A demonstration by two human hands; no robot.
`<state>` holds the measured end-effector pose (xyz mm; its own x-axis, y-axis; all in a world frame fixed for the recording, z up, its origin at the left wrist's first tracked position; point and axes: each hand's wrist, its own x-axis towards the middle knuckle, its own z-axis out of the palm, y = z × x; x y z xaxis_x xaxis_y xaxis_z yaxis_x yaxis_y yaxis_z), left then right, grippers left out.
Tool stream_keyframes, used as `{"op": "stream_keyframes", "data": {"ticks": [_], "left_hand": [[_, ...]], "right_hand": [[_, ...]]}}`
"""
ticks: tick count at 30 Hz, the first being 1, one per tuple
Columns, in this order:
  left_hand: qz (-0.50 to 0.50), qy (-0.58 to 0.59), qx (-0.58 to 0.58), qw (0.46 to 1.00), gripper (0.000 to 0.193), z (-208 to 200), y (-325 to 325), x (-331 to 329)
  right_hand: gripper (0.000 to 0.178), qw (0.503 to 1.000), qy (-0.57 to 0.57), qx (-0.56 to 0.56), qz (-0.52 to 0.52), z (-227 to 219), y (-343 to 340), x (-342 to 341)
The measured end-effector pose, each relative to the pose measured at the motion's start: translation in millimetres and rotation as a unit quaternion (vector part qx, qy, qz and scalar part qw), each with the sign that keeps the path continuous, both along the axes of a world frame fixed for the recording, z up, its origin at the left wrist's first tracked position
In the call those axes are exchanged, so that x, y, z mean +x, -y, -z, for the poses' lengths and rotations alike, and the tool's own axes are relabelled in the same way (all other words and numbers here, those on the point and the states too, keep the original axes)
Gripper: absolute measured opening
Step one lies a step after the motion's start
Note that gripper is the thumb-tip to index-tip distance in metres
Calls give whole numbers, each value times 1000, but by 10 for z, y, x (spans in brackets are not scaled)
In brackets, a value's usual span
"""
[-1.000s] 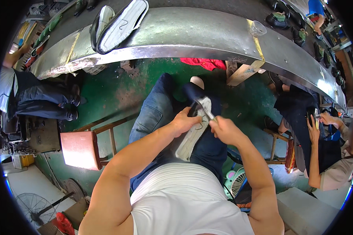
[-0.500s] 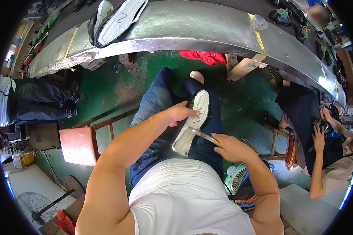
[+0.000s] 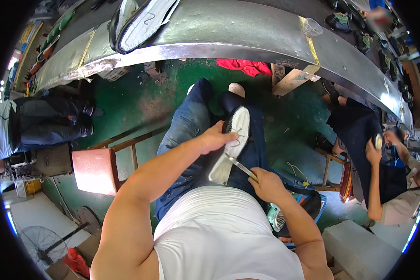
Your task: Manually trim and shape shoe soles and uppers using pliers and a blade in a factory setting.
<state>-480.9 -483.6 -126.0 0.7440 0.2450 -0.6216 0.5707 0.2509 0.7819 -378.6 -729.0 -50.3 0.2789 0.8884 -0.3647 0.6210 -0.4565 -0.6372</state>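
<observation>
Over my lap lies a dark shoe (image 3: 238, 131), turned bottom up, with a whitish underside, a black stitched-looking rim and a loose dark thread on it. My left hand (image 3: 218, 139) is closed around its left side, the thumb lying across the underside. In my closed right hand (image 3: 269, 185) is the grip of a slim tool that looks like a hammer (image 3: 241, 167). Its metal end is at the middle of the shoe's underside; whether it touches is hard to tell.
Ahead runs a metal-edged bench (image 3: 247, 28) with a similar pair of upturned shoes (image 3: 147, 25) and a clear cup (image 3: 311, 28). A pink-topped stool (image 3: 95, 171) stands left, a green fan (image 3: 276, 217) by my right side. A co-worker (image 3: 375, 158) sits at right, another person (image 3: 51, 116) at left.
My right hand and the hammer-like tool have shifted slightly left and down, with the handle steeper. The left hand still holds the shoe. The co-worker at right has raised a shoe-like item.
</observation>
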Motion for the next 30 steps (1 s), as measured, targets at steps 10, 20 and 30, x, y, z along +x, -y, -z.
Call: {"op": "stream_keyframes", "data": {"ticks": [10,20,30], "left_hand": [[-77,61,-79,992,100,-98,362,-301],[93,87,149,981,107,-139,566,-692],[15,37,217,975,105,-93,679,-647]], "right_hand": [[21,989,132,9,-72,-261,118,-190],[23,885,-397,-236,-56,203,166,464],[37,959,-249,101,94,-139,-370,423]]}}
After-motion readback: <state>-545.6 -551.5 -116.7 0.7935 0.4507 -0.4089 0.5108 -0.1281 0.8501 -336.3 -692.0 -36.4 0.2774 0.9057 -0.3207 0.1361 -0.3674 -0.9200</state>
